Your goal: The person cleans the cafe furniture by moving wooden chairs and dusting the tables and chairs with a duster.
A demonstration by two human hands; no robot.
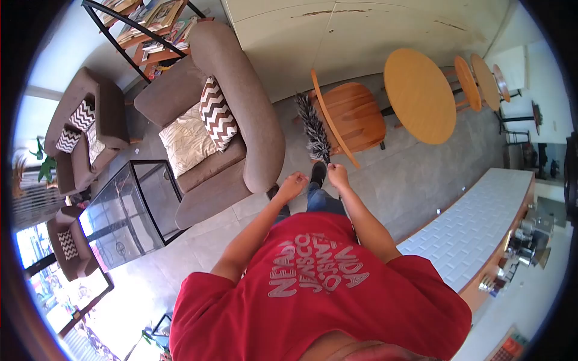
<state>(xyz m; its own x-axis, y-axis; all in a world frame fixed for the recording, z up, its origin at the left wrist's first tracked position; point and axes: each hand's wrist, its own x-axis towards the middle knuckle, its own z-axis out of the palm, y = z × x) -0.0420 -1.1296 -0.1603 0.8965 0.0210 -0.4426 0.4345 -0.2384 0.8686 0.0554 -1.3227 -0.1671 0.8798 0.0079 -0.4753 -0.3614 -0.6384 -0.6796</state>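
Head view: right hand is gripping the handle end of a shaggy grey duster, fingers wrapping round it. Left hand is hanging just beside it, fingers curling inward, a narrow gap at most. Nothing is showing in it, though I cannot tell whether something small is tucked inside.

Duster is pointing away from me, its fluffy head lying along the outer side of the curved backrest of a wooden chair. Whether the fibres are touching wood, I cannot tell.

Progress, as I am judging it: work at this chair is seemingly under way, not finished, since the duster is sitting right by the backrest. Which surfaces are done, I am not able to say; no dust is showing clearly at this range.

Farther out: the round-looking wooden table is standing beyond the chair, and the brown armchair is sitting to the left, holding a chevron cushion and a shiny beige pillow. Duster is reaching neither.
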